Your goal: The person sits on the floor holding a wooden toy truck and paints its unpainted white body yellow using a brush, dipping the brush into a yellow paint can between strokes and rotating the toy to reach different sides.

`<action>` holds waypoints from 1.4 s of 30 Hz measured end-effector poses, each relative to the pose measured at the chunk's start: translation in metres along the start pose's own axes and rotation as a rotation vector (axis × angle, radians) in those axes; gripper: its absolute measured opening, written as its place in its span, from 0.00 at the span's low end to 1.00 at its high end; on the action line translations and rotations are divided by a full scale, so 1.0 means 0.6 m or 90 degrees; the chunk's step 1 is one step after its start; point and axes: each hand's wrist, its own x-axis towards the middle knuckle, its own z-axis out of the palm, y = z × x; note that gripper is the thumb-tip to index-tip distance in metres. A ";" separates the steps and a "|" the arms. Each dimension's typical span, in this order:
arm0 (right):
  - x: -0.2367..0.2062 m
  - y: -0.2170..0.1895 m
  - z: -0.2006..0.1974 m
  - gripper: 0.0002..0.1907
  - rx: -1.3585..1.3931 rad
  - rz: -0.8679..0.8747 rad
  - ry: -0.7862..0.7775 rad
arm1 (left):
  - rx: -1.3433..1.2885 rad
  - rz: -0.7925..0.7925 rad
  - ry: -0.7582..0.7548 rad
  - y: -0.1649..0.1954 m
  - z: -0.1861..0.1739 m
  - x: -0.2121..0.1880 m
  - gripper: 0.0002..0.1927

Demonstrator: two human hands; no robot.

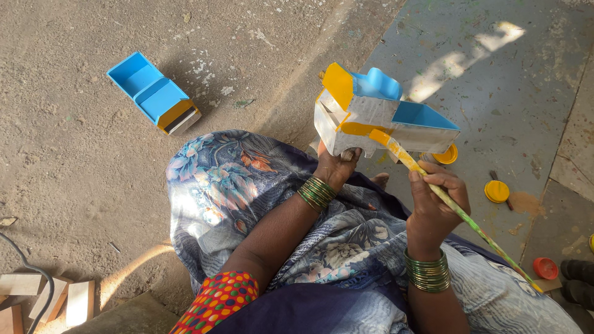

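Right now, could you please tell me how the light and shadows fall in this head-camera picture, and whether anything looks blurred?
In the head view, hard sunlight strikes the blue floral cloth and leaves a bright patch on the grey painted floor; the blue and yellow wooden toy truck in the left hand is evenly lit and sharp; the long paint-stained brush in the right hand also stays crisp.

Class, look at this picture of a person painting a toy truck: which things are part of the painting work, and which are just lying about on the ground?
In use:
- toy truck, held from below by the left hand
- paintbrush in the right hand, tip on the truck's yellow stripe
- yellow paint lids

Lying about:
- finished blue truck
- wooden blocks
- red lid
- cable
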 end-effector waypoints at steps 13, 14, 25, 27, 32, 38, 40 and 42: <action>0.015 -0.005 -0.015 0.12 0.011 0.045 0.064 | 0.011 0.001 0.019 0.001 0.008 -0.003 0.27; 0.013 -0.004 -0.012 0.12 0.002 0.037 0.052 | 0.011 0.002 0.022 0.002 0.009 -0.005 0.27; 0.025 -0.004 -0.016 0.12 -0.011 0.069 0.064 | 0.008 -0.001 0.006 -0.003 0.015 -0.010 0.27; 0.023 -0.010 -0.017 0.12 0.010 0.065 0.063 | 0.008 0.001 0.008 -0.002 0.017 -0.011 0.26; 0.012 -0.010 -0.012 0.13 0.003 0.025 0.022 | -0.013 -0.009 -0.006 0.000 0.020 -0.016 0.25; 0.023 0.009 -0.019 0.11 -0.015 0.052 0.055 | 0.014 -0.008 0.004 -0.004 0.013 -0.012 0.23; 0.026 0.007 -0.031 0.12 0.012 0.045 0.070 | 0.005 0.003 -0.023 -0.004 0.010 -0.006 0.21; 0.026 0.001 -0.040 0.11 -0.008 0.008 0.063 | -0.006 0.006 -0.022 -0.004 0.009 0.000 0.21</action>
